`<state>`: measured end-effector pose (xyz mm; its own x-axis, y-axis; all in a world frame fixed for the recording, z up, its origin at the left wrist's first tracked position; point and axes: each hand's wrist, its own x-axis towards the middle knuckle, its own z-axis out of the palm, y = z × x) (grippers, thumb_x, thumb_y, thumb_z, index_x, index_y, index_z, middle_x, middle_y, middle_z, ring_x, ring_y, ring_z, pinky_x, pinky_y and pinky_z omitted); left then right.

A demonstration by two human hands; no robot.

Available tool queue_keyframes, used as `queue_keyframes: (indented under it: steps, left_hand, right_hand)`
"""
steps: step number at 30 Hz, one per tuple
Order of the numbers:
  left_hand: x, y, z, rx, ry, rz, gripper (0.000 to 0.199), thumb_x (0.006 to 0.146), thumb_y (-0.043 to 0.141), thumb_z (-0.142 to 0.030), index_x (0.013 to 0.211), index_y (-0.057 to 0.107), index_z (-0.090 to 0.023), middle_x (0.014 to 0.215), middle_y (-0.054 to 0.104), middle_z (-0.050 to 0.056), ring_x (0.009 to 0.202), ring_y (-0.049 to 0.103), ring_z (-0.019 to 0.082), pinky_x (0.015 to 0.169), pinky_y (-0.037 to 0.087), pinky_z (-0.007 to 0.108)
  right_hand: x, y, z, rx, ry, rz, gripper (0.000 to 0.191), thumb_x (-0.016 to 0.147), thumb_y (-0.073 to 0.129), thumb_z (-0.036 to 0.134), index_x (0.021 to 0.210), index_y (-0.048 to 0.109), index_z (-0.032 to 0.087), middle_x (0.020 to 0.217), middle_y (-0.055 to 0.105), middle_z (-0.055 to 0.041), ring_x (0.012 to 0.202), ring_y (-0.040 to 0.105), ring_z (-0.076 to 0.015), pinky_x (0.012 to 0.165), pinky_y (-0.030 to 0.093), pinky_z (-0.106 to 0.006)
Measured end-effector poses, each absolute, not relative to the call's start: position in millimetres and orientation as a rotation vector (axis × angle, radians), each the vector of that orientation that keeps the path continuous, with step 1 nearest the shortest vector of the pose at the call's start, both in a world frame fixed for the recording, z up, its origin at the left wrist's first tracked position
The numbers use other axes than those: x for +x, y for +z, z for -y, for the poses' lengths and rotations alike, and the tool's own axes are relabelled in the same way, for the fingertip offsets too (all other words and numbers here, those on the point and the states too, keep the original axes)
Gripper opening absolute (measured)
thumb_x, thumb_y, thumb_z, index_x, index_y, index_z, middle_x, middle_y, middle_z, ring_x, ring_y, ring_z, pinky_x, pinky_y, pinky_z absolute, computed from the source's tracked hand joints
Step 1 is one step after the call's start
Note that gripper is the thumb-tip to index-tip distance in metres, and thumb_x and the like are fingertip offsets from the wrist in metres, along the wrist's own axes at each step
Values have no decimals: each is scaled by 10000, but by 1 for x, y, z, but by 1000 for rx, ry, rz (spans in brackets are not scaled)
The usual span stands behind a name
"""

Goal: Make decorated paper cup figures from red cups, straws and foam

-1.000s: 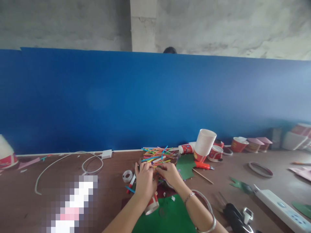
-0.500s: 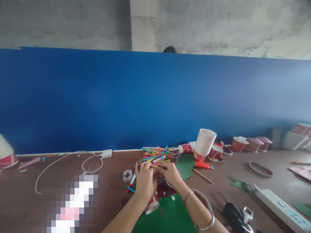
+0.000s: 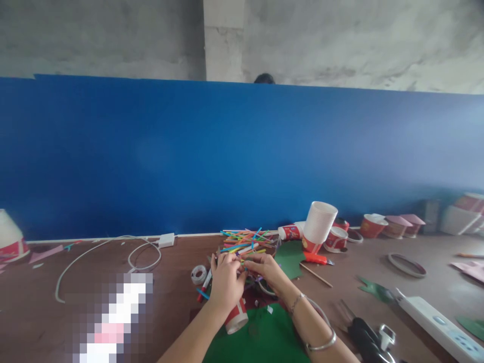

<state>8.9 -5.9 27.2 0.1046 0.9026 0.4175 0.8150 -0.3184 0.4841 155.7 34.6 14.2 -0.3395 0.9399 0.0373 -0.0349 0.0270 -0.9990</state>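
My left hand (image 3: pixel 228 282) and my right hand (image 3: pixel 264 272) meet over the middle of the table, fingertips nearly touching. Both have closed fingers around something small that I cannot make out. Just behind them lies a pile of coloured sticks (image 3: pixel 245 240). A red and white paper cup (image 3: pixel 237 318) lies on its side below my left wrist, partly covered by it. Under my right forearm is a green sheet (image 3: pixel 260 338). A roll of clear tape (image 3: pixel 198 274) rests left of my left hand, beside a red and white marker (image 3: pixel 205 285).
A tall stack of cups (image 3: pixel 319 224) stands at the back, with an orange cutter (image 3: pixel 315 258) before it. A wooden stick (image 3: pixel 316 275), black-handled tool (image 3: pixel 365 333) and power strip (image 3: pixel 440 322) lie right. A white cable (image 3: pixel 60 275) curves at left. Behind is a blue partition (image 3: pixel 227 151).
My right wrist and forearm have shifted slightly to the right and down. My left hand has barely moved, and both hands stay together.
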Motion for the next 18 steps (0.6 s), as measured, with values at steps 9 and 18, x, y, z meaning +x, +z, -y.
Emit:
queue_keyframes:
  steps: [9, 18]
  left_hand:
    - [10, 26, 6, 2262, 1013, -1746, 72, 745, 641, -193, 677, 617, -200, 961, 635, 20, 1036, 526, 240, 1058, 185, 563]
    - [10, 25, 8, 2276, 1025, -1767, 55, 754, 625, -196, 699, 623, -202, 959, 632, 27, 1041, 526, 240, 1072, 150, 563]
  right_hand:
    - [156, 13, -36, -1084, 1310, 1472, 363, 630, 745, 424, 474, 581, 140, 433, 413, 55, 458, 298, -62, 459, 207, -234]
    - [150, 21, -31, -1117, 1268, 1476, 354, 636, 721, 439, 486, 616, 136, 435, 412, 51, 463, 286, -65, 456, 208, -232]
